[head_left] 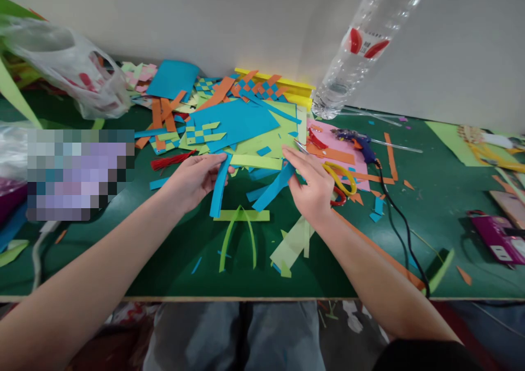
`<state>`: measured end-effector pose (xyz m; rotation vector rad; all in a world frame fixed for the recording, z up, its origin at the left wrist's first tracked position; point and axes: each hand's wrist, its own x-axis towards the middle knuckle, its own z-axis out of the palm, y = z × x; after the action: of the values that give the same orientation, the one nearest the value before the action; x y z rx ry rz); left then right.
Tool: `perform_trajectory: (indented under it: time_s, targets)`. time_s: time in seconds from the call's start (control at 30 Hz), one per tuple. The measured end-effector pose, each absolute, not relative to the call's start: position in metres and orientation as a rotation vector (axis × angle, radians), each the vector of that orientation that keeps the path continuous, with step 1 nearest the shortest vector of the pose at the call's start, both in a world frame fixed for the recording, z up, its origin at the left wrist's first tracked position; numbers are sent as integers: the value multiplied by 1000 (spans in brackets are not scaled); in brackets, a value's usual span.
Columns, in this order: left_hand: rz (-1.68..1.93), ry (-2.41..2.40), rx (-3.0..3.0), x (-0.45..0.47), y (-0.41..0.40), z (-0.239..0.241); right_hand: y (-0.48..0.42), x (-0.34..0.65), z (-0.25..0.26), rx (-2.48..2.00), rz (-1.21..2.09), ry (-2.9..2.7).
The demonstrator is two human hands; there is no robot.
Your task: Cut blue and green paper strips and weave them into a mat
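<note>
Your left hand [192, 177] is clenched around the top end of the first blue strip [219, 190], which points down from your fingers toward the near edge of the desk [435, 196]. Your right hand [314, 190] pinches the second blue strip [271, 190], which slants away to its left. Both strips are mid-desk, above a green strip [241, 216]. The yellow-handled scissors [340, 180] sit just beside your right hand.

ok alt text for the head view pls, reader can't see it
Two hands over a green table littered with paper scraps: the left hand pinches a blue strip, the right hand a second blue strip. Scissors lie beside the right hand; a bottle stands behind.
</note>
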<state>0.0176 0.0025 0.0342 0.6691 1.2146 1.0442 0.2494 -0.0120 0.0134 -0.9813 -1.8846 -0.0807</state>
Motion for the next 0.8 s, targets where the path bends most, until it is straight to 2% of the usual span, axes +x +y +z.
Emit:
perform_trajectory:
  time_s: [0.23,0.57,0.8]
  targets:
    - [1049,1162,659,15,4,31,-12,250,13,-996,-7,-1899]
    - [1124,1195,677,12,4,30,-8,250,10,-864,-151,-1862]
    - [1071,1180,723,13,2,31,-9,250,11,-875,-101,-1877]
